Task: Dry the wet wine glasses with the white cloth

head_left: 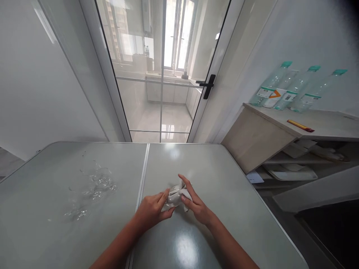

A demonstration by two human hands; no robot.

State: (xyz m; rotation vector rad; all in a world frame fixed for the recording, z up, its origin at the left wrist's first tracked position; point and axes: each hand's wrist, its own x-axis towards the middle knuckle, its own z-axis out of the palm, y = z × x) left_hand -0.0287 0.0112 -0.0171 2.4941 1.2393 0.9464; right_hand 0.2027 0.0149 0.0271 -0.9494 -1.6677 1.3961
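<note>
Above the table, my left hand [153, 210] grips a small clear, rounded object [173, 202], perhaps a glass or plastic cup, from its left side, thumb below and fingers on top. A crumpled white cloth [181, 185] is bunched in and around it. My right hand [198, 209] pinches the cloth between thumb and fingers on the right side, with the index finger stretched out. The fingers and cloth hide much of the clear object, so its exact kind cannot be made out.
Clear, shiny curved pieces [102, 182] lie scattered on the left of the table [230, 209], which has a pale center seam. Beyond it stands a glass door [179, 108]. At right, a wooden shelf unit [241, 138] bears several plastic bottles [298, 91] and a yellow-red packet [300, 125].
</note>
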